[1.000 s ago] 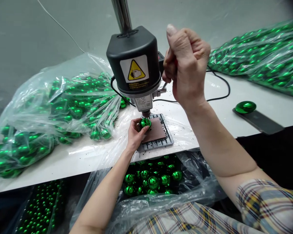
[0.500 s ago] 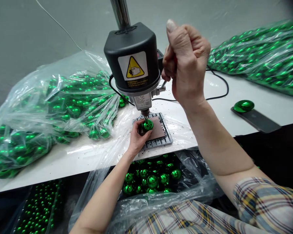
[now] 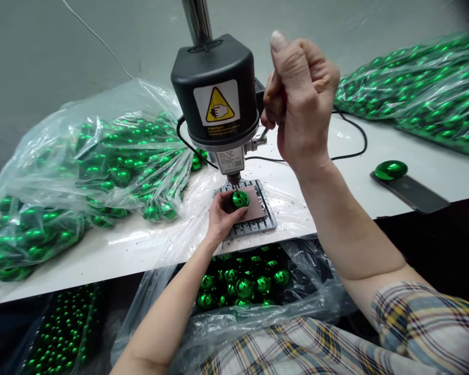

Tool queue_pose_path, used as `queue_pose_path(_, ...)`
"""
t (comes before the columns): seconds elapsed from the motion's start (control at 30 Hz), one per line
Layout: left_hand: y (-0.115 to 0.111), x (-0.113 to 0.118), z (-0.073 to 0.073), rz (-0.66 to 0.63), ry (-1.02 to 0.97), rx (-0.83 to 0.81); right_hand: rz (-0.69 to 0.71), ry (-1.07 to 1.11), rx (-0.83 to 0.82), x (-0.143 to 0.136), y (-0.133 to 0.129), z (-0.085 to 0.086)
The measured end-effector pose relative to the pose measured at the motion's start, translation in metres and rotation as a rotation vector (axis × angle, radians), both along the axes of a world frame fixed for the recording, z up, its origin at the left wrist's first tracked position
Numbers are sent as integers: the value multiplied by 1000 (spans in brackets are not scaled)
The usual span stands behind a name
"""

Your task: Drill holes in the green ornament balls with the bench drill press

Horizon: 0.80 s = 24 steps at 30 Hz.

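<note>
Thumb and fingers of my left hand (image 3: 223,216) are closed round a shiny green bauble (image 3: 240,199), steadying it over a pinkish pad (image 3: 256,204) on the slotted metal base (image 3: 269,221). Just above the bauble is the chuck (image 3: 233,178) of a small bench drill press (image 3: 214,99); whether the bit touches the bauble I cannot tell. Raised to the right of the drill's black housing, my right hand (image 3: 307,99) is wrapped round the feed lever (image 3: 262,136). Most of the lever's grip is hidden in my fist, with a bit of red showing.
Clear plastic bags of green baubles lie at the left (image 3: 101,172) and far right (image 3: 422,94). Another open bag (image 3: 297,307) holds baubles below the table edge. A phone (image 3: 418,194) with a green bauble half (image 3: 391,170) on it rests at right. A black cable (image 3: 355,154) crosses the table.
The view has shifted slightly. The chuck and bit now sit a little higher relative to the bauble. Both hands keep their holds.
</note>
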<state>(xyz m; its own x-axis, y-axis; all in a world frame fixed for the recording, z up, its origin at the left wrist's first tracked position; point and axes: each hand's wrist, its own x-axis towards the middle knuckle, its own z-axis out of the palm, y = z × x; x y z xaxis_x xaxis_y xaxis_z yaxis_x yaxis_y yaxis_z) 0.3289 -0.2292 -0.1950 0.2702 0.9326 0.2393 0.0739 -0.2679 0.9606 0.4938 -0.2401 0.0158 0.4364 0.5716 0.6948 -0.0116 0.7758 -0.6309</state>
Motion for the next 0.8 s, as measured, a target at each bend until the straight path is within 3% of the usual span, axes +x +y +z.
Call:
queue_pose_path(0.43, 2, 0, 1, -3, -2, 13, -117, -13, 117, -2, -17, -37)
queue_pose_path(0.63, 1, 0, -1, -5, 0, 5, -177, -48, 9, -4, -32, -49)
queue_pose_path(0.8, 0, 0, -2, 20, 24, 20, -113, -39, 172, -3, -29, -64)
